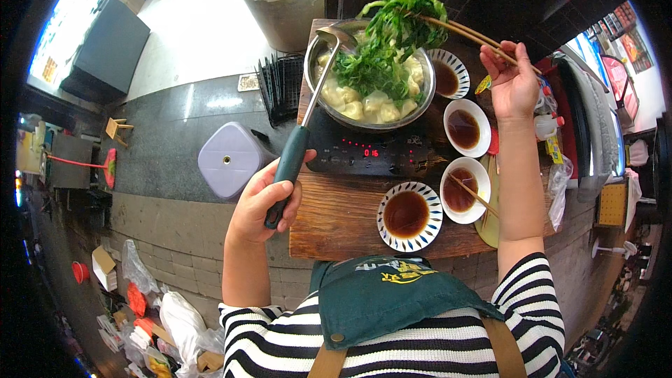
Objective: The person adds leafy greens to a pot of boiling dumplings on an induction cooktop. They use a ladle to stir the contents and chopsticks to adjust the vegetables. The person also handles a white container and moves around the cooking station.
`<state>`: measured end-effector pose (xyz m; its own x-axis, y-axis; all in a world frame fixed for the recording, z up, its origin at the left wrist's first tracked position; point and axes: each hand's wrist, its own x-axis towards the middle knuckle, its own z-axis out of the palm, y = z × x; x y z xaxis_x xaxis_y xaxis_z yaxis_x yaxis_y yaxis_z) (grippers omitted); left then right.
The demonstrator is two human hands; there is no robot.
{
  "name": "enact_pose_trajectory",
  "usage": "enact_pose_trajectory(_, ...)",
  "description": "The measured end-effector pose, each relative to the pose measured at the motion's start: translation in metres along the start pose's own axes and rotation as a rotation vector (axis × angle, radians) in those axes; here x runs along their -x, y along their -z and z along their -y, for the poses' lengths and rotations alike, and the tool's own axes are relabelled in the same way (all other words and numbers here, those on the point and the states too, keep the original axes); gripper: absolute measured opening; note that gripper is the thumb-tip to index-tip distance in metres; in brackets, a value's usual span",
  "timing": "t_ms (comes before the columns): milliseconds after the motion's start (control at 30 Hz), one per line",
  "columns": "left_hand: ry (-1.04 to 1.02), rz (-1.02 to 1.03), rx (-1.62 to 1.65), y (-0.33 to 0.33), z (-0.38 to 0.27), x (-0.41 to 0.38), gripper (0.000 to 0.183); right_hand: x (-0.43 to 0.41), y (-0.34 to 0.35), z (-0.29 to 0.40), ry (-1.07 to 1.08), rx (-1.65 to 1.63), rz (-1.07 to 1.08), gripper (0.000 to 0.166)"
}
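Observation:
My left hand (266, 197) grips the dark green handle of a metal ladle (318, 86), whose bowl rests at the back left rim of a steel pot (374, 125). With my right hand (510, 81) I hold long wooden chopsticks (467, 34), their tips in a clump of leafy greens (407, 18) raised above the pot's back right side. More greens (375, 71) hang down or lie over pale dumplings (349, 104) in the pot. The pot sits on a black induction cooktop (370, 160) with lit red digits; its base is hidden.
On the wooden table (336, 220), several bowls of brown sauce (407, 214) stand right and in front of the cooktop, one with chopsticks (472, 194) across it. A bottle (547, 126) is beyond my right forearm. Left of the table are a lidded bin (231, 160) and black crates (283, 86).

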<state>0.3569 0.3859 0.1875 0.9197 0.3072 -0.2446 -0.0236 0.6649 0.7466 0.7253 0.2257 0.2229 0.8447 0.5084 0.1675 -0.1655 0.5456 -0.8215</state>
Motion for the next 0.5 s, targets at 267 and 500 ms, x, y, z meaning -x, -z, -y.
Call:
enact_pose_trajectory(267, 0.005, -0.004, 0.017, 0.001, 0.002, 0.001, 0.055, 0.008, -0.005, -0.023, -0.093, 0.219, 0.030, 0.027)
enact_pose_trajectory(500, 0.007, -0.001, 0.015, 0.005, 0.002, 0.003, 0.055, 0.012, 0.001, -0.035, 0.029, 0.644, 0.145, 0.026)
